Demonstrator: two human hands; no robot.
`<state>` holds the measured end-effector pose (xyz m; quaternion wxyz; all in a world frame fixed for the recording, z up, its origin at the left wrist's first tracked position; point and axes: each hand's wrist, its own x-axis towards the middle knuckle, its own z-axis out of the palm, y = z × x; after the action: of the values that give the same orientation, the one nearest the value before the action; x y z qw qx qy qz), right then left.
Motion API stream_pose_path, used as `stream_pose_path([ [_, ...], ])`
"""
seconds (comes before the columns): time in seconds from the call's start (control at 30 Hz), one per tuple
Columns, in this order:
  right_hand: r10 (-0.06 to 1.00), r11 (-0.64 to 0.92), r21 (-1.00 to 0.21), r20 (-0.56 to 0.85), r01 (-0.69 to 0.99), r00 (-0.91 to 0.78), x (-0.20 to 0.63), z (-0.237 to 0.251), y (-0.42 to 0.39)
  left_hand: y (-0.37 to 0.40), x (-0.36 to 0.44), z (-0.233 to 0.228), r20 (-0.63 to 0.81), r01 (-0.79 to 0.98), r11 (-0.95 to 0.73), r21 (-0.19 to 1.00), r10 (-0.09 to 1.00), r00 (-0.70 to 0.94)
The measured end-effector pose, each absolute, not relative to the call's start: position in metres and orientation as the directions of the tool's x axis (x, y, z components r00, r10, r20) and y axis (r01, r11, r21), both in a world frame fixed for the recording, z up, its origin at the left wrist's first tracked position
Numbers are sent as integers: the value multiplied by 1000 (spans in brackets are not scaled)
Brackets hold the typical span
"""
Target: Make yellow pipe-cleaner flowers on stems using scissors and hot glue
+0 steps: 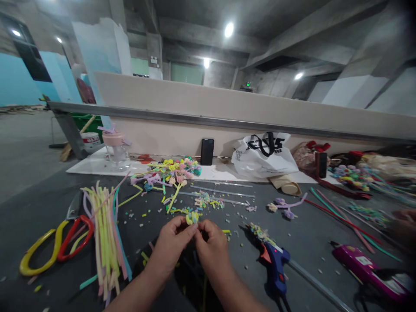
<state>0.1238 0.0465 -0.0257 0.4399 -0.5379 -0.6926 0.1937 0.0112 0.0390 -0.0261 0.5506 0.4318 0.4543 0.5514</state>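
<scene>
At the table's near middle, a small yellow and pale blue pipe-cleaner flower point(192, 218) is pinched between my two hands. My left hand point(172, 242) has its thumb and forefinger closed on it from the left. From the other side, my right hand point(212, 243) grips it low down, its fingertips partly hidden. A bundle of pastel pipe cleaners point(108, 242) lies left of my hands. Beyond my fingertips rests a heap of finished pipe-cleaner flowers point(178, 169), with cut fuzzy bits point(208, 201) scattered in front.
Scissors point(61, 242) with red and yellow handles lie far left. A blue glue gun point(276, 264) and a purple glue gun point(367, 268) are on the right. Behind stand a clear cup point(116, 151), a phone point(207, 151) and a white bag point(264, 158). Another person's hand point(404, 223) shows at the right edge.
</scene>
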Motion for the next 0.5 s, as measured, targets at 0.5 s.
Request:
stream_pose_path([
  [0.5, 990, 4, -991, 22, -131, -138, 119, -16, 47, 37, 2, -20, 19, -20, -21, 1000, 996, -87],
])
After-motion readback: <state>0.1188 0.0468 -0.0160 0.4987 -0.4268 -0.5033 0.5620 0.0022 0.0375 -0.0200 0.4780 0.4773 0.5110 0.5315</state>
